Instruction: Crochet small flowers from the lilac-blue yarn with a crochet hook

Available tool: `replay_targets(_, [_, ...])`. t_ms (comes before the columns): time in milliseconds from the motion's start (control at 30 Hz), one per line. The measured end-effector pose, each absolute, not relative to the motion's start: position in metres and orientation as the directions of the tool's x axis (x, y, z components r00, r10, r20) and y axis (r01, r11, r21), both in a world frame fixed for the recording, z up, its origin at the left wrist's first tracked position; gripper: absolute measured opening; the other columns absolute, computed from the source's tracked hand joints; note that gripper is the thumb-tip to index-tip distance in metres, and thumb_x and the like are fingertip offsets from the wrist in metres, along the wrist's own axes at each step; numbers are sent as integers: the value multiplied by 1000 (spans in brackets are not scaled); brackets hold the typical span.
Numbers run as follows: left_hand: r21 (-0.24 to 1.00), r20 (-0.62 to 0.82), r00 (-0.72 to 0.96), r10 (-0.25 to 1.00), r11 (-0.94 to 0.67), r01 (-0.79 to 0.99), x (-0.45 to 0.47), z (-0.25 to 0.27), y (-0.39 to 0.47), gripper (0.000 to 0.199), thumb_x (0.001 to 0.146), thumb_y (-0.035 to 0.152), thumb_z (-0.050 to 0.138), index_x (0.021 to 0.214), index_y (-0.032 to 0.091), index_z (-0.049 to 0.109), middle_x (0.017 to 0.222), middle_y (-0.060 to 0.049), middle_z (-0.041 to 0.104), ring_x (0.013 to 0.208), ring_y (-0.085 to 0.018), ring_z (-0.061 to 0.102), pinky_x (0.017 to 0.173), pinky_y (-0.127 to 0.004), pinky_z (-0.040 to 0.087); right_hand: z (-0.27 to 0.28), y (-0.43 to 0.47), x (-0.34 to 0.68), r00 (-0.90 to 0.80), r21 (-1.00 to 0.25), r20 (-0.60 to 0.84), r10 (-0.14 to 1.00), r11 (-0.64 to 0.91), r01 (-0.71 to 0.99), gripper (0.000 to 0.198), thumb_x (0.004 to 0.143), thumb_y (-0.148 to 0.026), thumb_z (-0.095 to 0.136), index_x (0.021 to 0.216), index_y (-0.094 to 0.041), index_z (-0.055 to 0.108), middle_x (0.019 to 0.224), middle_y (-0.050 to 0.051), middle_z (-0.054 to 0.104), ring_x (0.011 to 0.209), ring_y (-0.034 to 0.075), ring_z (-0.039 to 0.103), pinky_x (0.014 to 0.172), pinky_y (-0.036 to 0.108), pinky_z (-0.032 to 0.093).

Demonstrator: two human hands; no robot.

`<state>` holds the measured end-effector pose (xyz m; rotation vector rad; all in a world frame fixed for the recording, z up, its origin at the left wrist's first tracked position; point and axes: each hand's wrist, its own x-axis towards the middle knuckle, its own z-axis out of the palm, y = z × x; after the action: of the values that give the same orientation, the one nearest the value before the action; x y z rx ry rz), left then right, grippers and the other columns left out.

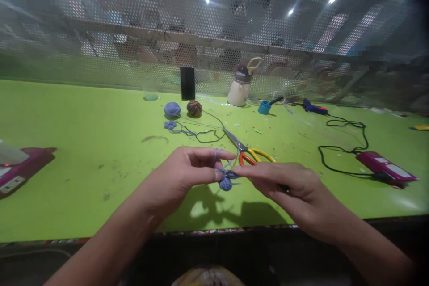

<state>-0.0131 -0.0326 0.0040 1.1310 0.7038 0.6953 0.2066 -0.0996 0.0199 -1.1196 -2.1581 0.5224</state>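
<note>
My left hand (184,170) pinches a small blue-purple crochet piece (225,183) between thumb and fingers, held above the green table. Blue yarn (217,155) loops round its raised index finger. My right hand (291,183) is closed on what looks like a crochet hook, mostly hidden by the fingers; its fingertips meet the piece. Just behind the hands lie scissors (246,149) with red and yellow handles, blades partly spread. Farther back are a blue yarn ball (172,110), a dark multicoloured yarn ball (194,108) and a small finished-looking blue crochet piece (170,124).
A phone (187,83) stands upright at the back, near a white bottle (239,89) and a blue pot (264,107). To the right are a glue gun (315,107), its black cord and a magenta power strip (385,165). Another strip (27,167) sits left.
</note>
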Motion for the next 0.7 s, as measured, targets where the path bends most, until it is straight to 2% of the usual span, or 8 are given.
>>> replay_targets(100, [962,-136,599,789,250,-112,-13,3,-35,27,71,19,81,98,23,79,82,0,74,79,-13,61,78,-27,44,26,-102,210,-493,-530,328,806,589,611,49,89,-1,49,127,-28,64,110,0,76,92,14,70,78,24,50])
replay_targets(267, [967,-129,598,791,235,-101,-11,5,-40,29,72,19,81,101,23,78,87,-1,76,82,-14,65,81,-28,48,33,-103,212,-548,-403,307,778,628,666,46,90,-5,45,127,-22,65,83,5,73,69,16,64,61,26,43])
replay_targets(433, [975,-136,571,810,210,-66,-8,7,-43,29,72,18,80,101,22,78,83,-2,75,79,-15,66,77,-28,50,37,-105,213,-563,-293,272,780,625,724,48,88,-3,44,125,-23,67,73,4,65,59,16,55,54,27,35])
replay_targets(600, [995,-72,530,845,94,-16,-3,6,-45,25,72,18,77,97,21,79,84,-2,73,76,-15,66,73,-28,51,38,-105,210,-575,-167,282,768,629,759,50,86,-1,43,122,-25,68,67,3,60,53,15,49,50,28,27])
replay_targets(700, [996,29,465,885,-64,61,0,7,-45,23,72,17,75,95,17,79,85,-4,71,76,-17,65,73,-29,52,35,-105,208,-567,-77,270,778,605,793,49,84,0,43,117,-25,69,67,3,58,51,15,46,50,29,24])
